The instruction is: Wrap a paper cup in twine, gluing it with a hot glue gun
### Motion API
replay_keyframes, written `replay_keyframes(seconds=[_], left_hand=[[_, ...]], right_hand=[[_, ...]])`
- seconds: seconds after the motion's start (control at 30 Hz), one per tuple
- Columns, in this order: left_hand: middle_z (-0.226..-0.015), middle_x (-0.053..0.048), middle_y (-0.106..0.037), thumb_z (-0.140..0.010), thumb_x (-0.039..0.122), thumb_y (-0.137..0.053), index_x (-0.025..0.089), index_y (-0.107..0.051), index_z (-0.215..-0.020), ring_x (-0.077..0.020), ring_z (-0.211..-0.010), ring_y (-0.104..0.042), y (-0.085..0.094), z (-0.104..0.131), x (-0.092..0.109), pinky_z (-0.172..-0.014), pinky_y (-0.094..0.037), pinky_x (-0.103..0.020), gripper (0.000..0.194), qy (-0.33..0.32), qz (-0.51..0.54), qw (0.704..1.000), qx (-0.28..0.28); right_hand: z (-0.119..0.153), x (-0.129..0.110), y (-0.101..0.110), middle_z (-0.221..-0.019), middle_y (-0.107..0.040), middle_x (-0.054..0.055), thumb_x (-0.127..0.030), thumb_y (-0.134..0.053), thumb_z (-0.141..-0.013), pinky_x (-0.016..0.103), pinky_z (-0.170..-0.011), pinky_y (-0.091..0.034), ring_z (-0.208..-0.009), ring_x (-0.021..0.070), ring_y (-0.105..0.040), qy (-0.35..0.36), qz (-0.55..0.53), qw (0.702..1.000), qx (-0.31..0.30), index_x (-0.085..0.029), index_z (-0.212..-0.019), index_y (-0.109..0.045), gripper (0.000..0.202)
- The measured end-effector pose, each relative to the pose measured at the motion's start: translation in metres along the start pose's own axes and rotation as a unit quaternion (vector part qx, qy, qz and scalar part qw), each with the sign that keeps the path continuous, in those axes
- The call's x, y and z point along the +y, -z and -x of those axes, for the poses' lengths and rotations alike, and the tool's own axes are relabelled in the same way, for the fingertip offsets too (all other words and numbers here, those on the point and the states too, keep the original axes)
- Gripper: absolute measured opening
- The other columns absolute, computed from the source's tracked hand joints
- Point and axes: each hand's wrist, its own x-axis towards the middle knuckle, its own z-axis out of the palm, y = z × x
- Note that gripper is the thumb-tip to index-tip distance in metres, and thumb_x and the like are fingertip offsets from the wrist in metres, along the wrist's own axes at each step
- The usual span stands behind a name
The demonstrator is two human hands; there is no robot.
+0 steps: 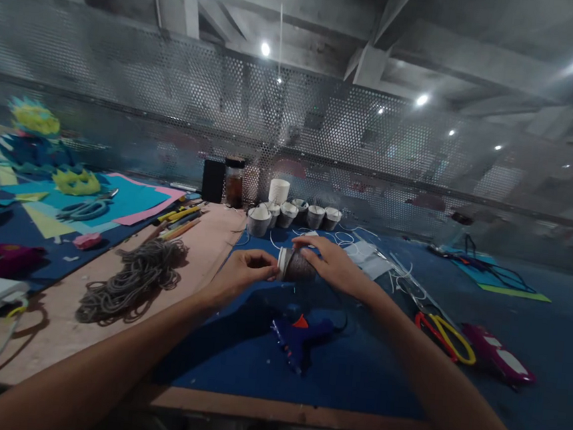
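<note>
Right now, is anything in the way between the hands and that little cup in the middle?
No, nothing visible stands between them: the right hand is over the wrapped side of the cup, and the left hand is at its white rim. The blue glue gun lies nearer the person, not between.

- Table [361, 392] had a blue surface and a pinkish strip [209, 235]; a blue glue gun [300, 340] lay near the front edge.
- Left of glue gun: tangled grey cord [130, 281].
- Beyond glue gun: cups [258, 222], lidded jar [233, 187] stood.
- Right of glue gun: red-and-yellow-handled scissors [441, 338].
</note>
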Motion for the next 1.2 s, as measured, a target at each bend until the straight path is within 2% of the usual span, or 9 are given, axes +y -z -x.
replay_keyframes(seconds=[0.17,0.3,0.6,0.8,0.9,1.03,1.2], left_hand=[[-0.067,-0.002,-0.065,-0.07,0.033,-0.075,0.016,-0.072,-0.074,-0.0154,-0.066,-0.059,-0.001,0.003,0.003,-0.066,-0.045,-0.028,0.018,0.003,-0.021,1.0,-0.02],[-0.069,-0.002,-0.066,-0.072,0.031,-0.075,0.016,-0.072,-0.076,-0.014,-0.066,-0.058,-0.001,0.004,-0.001,-0.066,-0.044,-0.026,0.016,0.015,-0.01,0.999,-0.041],[-0.072,-0.002,-0.067,-0.074,0.032,-0.076,0.016,-0.072,-0.078,-0.014,-0.068,-0.059,-0.001,0.003,-0.005,-0.068,-0.045,-0.027,0.018,0.027,0.006,0.998,-0.063],[-0.069,-0.002,-0.067,-0.072,0.031,-0.077,0.015,-0.072,-0.076,-0.014,-0.066,-0.059,-0.002,0.003,-0.002,-0.067,-0.044,-0.027,0.018,0.036,0.012,0.997,-0.072],[-0.067,-0.002,-0.066,-0.07,0.03,-0.078,0.014,-0.071,-0.074,-0.0134,-0.065,-0.058,-0.003,0.004,0.001,-0.067,-0.044,-0.027,0.019,0.046,0.015,0.997,-0.062],[-0.068,-0.002,-0.067,-0.07,0.029,-0.078,0.012,-0.07,-0.075,-0.0124,-0.065,-0.058,-0.003,0.005,0.003,-0.067,-0.043,-0.026,0.019,0.045,0.018,0.996,-0.069],[-0.068,-0.001,-0.067,-0.072,0.029,-0.077,0.013,-0.07,-0.076,-0.0119,-0.066,-0.058,-0.003,0.004,0.0,-0.067,-0.043,-0.025,0.018,0.041,0.019,0.996,-0.073]], right_hand=[[-0.001,0.01,-0.001,-0.104,-0.069,0.004,-0.025,-0.059,-0.092,0.034,-0.091,-0.045,-0.099,0.0175,-0.063,-0.049,-0.029,0.998,-0.009,-0.02,-0.102,-0.07,0.015],[0.001,0.013,0.0,-0.096,-0.068,0.003,-0.027,-0.063,-0.089,0.031,-0.085,-0.044,-0.092,0.0165,-0.062,-0.056,-0.031,0.998,-0.012,-0.019,-0.092,-0.069,0.01],[0.003,-0.002,-0.003,-0.092,-0.067,0.004,-0.025,-0.052,-0.096,0.029,-0.079,-0.043,-0.085,0.0164,-0.061,-0.001,-0.001,1.0,0.013,-0.018,-0.095,-0.062,0.012],[0.006,-0.011,0.008,-0.103,-0.068,0.003,-0.02,-0.057,-0.092,0.031,-0.088,-0.046,-0.097,0.0165,-0.062,0.025,-0.05,0.998,0.009,-0.02,-0.105,-0.065,0.015],[0.008,-0.012,0.015,-0.103,-0.068,0.004,-0.019,-0.06,-0.091,0.032,-0.086,-0.047,-0.097,0.0177,-0.063,0.038,-0.009,0.999,-0.011,-0.021,-0.106,-0.067,0.017],[0.01,-0.014,0.019,-0.097,-0.066,0.006,-0.018,-0.059,-0.093,0.033,-0.082,-0.046,-0.092,0.0189,-0.061,0.082,0.098,0.991,-0.032,-0.02,-0.1,-0.07,0.013],[0.01,-0.02,0.011,-0.099,-0.065,0.006,-0.019,-0.057,-0.095,0.036,-0.088,-0.043,-0.096,0.02,-0.058,0.112,0.142,0.983,-0.01,-0.02,-0.098,-0.066,0.01]])
